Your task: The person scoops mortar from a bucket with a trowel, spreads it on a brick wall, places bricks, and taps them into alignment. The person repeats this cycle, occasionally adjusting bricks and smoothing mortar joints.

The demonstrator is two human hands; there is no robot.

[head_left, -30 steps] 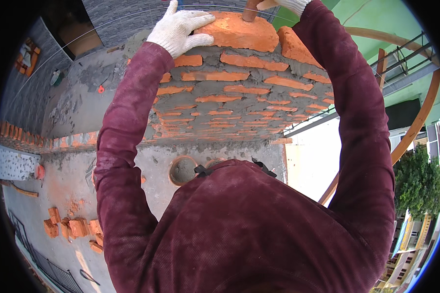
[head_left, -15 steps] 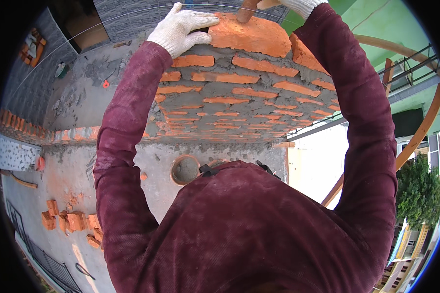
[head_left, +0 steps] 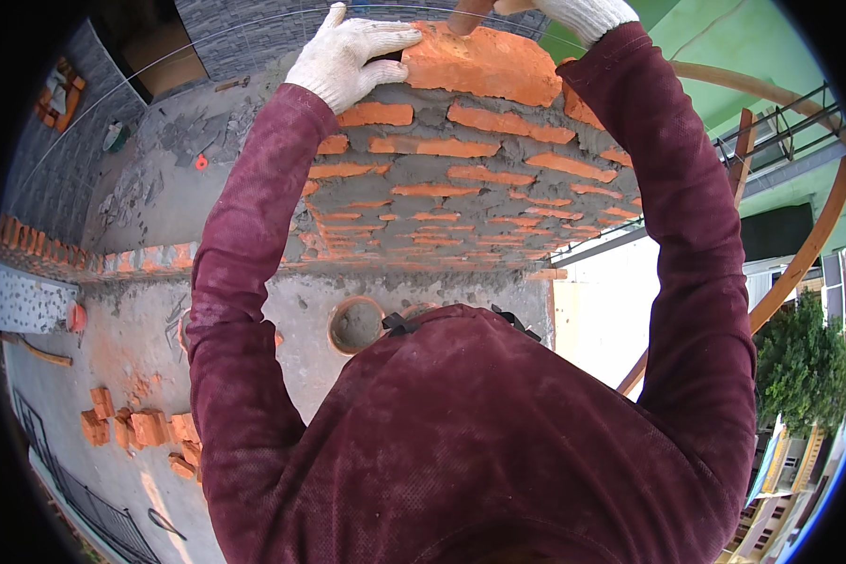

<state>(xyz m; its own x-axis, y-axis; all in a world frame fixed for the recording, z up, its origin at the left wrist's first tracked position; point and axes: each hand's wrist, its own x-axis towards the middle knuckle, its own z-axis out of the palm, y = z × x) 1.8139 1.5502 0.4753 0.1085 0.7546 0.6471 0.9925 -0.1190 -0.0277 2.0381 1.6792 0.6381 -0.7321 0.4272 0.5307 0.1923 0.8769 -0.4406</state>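
Note:
An orange brick (head_left: 479, 64) lies on top of the brick wall (head_left: 432, 174), at its upper course. My left hand (head_left: 350, 58), in a whitish knitted glove, holds the brick's left end, with fingertips on its upper face and the thumb against its near edge. Above the brick is a brown wooden handle (head_left: 468, 16), its rounded lower end at the brick's far edge. My right hand (head_left: 587, 17), gloved alike, is closed beside this handle at the upper edge; the tool's other end and part of the grip are cut off.
A taut string (head_left: 254, 21) crosses above the wall. Below stand a round bucket of grey mortar (head_left: 357, 325) and a pile of loose bricks (head_left: 148, 428). A low brick wall (head_left: 150, 258) runs left. At right are a curved wooden piece (head_left: 804, 258) and metal bars (head_left: 780, 132).
The wooden handle's lower end has shifted slightly up and left on the brick. My right hand has moved a little to the right and down. My left hand stays at the brick's end.

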